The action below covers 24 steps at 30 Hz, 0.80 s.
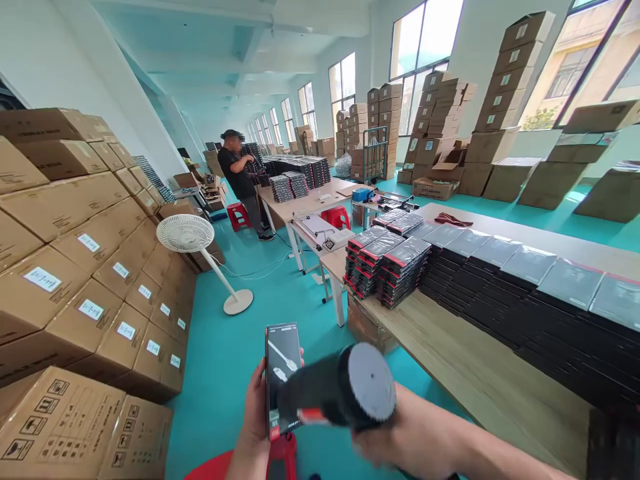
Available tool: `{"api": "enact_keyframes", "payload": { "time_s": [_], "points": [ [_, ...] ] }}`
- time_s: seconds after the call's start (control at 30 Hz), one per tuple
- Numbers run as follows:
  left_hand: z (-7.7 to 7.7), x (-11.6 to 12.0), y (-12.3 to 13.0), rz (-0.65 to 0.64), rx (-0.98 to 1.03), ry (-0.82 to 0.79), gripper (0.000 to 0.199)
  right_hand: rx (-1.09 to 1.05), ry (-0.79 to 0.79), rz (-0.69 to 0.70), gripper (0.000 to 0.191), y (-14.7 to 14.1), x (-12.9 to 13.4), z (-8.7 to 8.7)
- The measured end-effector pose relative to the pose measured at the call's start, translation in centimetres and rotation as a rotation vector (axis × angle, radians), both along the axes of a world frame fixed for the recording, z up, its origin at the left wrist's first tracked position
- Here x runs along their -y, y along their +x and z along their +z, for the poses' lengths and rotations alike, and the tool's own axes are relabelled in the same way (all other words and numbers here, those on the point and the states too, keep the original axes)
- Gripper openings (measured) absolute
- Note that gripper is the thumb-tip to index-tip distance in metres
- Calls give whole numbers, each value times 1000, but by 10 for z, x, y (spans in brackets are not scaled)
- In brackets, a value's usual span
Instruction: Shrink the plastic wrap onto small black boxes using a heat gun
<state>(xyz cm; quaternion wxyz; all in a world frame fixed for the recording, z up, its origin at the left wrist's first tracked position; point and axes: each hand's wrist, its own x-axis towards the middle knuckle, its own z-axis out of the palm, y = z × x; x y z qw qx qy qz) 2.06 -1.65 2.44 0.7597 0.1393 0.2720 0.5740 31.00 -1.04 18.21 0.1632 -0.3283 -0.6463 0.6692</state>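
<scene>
In my left hand (256, 408) is a slim black retail box (283, 353) with a white cable pictured on its front, held upright by the edges. My right hand (383, 443) grips a black heat gun (325, 387), slightly blurred, whose round grey back end faces me. The narrow front of the heat gun points at the lower part of the box and covers some of it. Whether nozzle and box touch, I cannot tell. Below the hands is a red plastic stool (283, 457), partly cut off by the frame's bottom edge.
A wooden table (450, 353) on the right bears stacks of black boxes (400, 263). A white fan (185, 233) stands ahead, left of centre. Cartons (90, 293) are piled along the left. Farther off, a person in dark clothes (237, 173) stands at another table.
</scene>
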Motion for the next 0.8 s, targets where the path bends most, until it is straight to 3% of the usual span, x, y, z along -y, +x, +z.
{"api": "enact_keyframes", "payload": {
  "time_s": [0.1, 0.2, 0.27, 0.4, 0.5, 0.57, 0.7, 0.8],
  "points": [
    [5, 4, -3, 92, 6, -43, 46, 56, -107, -140, 5, 1, 2, -9],
    [15, 4, -5, 200, 33, -36, 52, 51, -148, -10, 10, 8, 6, -18],
    [22, 1, -7, 302, 7, -58, 53, 22, -189, -15, 14, 14, 9, -26],
    [23, -6, -12, 629, -93, -166, 32, -13, -287, -220, 31, 17, 12, -44],
    [14, -9, -13, 840, -101, -358, 18, -45, -425, -203, 29, 10, 16, -54],
    [8, -10, -11, 859, -83, -423, 20, -114, -486, -158, 27, 3, 20, -57],
    [6, -11, -5, 878, -13, -379, 21, -116, -353, -297, 30, -3, 20, -58],
    [7, -12, -3, 847, -24, -405, 21, -81, -363, -238, 27, 0, 17, -55]
  ]
}}
